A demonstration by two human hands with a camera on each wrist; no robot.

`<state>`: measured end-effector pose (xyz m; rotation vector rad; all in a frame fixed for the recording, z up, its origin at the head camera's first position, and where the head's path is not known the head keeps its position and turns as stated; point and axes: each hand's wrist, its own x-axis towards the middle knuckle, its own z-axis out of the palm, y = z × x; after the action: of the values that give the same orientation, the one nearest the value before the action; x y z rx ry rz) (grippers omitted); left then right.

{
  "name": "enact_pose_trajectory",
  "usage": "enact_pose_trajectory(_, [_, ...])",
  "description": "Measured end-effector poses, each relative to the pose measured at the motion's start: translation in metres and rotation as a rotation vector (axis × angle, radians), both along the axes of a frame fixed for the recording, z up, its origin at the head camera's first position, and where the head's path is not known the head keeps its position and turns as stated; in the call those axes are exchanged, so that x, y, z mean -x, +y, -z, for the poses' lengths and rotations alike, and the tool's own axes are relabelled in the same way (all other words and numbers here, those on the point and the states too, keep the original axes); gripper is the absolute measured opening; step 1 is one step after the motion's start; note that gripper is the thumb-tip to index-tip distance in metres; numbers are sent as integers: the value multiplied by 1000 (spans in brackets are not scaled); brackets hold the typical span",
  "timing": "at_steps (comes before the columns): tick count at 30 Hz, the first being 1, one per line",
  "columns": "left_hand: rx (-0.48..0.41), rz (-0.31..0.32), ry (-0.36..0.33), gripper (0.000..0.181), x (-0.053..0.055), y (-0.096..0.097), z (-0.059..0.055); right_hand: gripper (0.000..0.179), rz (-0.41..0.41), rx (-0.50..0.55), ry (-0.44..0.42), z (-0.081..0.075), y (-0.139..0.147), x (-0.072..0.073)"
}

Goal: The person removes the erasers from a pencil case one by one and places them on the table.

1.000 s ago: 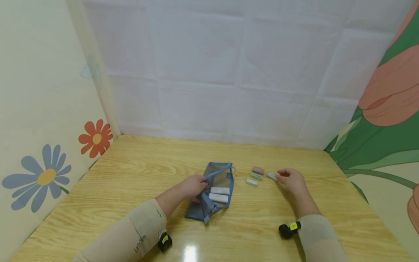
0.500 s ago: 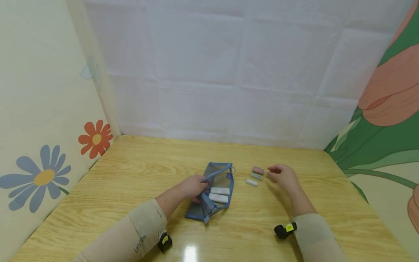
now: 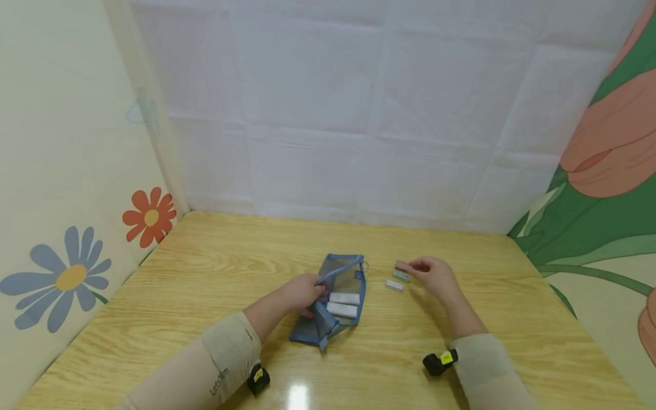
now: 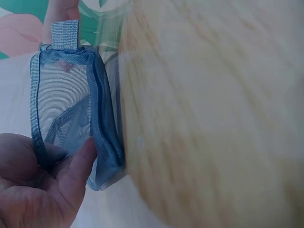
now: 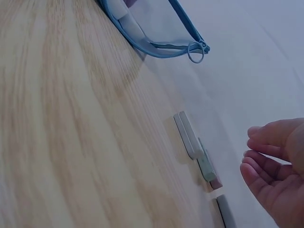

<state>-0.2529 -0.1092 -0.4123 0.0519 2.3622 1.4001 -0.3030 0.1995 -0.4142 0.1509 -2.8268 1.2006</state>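
My left hand (image 3: pixel 304 293) grips the edge of a blue mesh zip pouch (image 3: pixel 332 267), thumb at its side in the left wrist view. Two white bars (image 3: pixel 344 298) lie inside the pouch's mouth. To the right, my right hand (image 3: pixel 434 278) reaches over a small pink bar (image 3: pixel 402 265), fingertips overlapping its end in the head view. In the right wrist view its fingers are loosely bent with nothing between them. Beside the pink bar lie a pale green bar (image 3: pixel 402 275) and a white bar (image 3: pixel 394 285). A grey bar (image 5: pixel 226 211) shows only in the right wrist view.
The wooden table (image 3: pixel 230 245) ends at a white sheet (image 3: pixel 307 114) behind. Flower-patterned panels (image 3: pixel 66 171) stand at both sides. A black wrist camera (image 3: pixel 258 378) sits on the left sleeve, another camera (image 3: pixel 439 363) on the right.
My right hand has moved left from the grey bar to the pink one; the grey bar is now hidden in the head view. My left hand and the pouch have stayed still.
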Motion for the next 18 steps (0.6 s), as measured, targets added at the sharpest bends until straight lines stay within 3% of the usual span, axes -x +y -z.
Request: enact_pose_trajectory(18, [-1,-10,3,17,-2,2,-2,21,-162,40,42,-7,-32,-10])
